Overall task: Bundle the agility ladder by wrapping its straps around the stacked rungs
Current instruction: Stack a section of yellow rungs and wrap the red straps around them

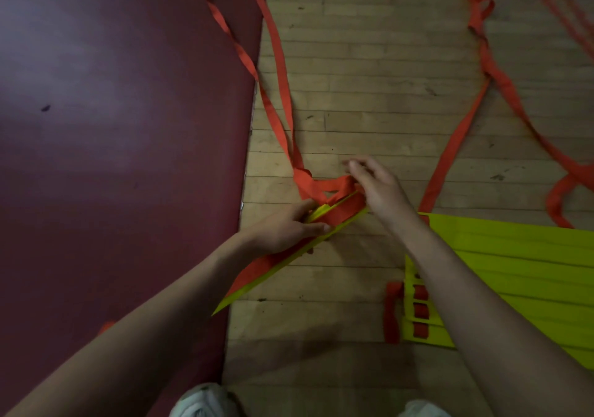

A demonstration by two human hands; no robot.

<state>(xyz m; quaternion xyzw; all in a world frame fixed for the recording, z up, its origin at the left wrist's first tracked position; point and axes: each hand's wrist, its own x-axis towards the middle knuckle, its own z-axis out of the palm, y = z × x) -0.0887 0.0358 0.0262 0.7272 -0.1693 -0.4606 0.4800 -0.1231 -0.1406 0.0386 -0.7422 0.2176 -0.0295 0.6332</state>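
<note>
Floor (369,79): wood planks, maroon mat (112,127) | L fingers (313,228) grip rungs (276,272) | R fingers (361,167) on strap (337,185) (grip unclear)

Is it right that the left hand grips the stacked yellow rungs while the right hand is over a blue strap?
No: in the head view the strap is orange-red, not blue. The left hand grips the stacked rungs, right hand over the strap.

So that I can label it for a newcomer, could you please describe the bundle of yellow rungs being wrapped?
Find the line where the dark red mat meets the wooden floor. The bundle slants across that line, gripped by the left hand. Unlike the yellow rungs lying flat on the right, it is stacked tight, with orange strap along it.
</note>
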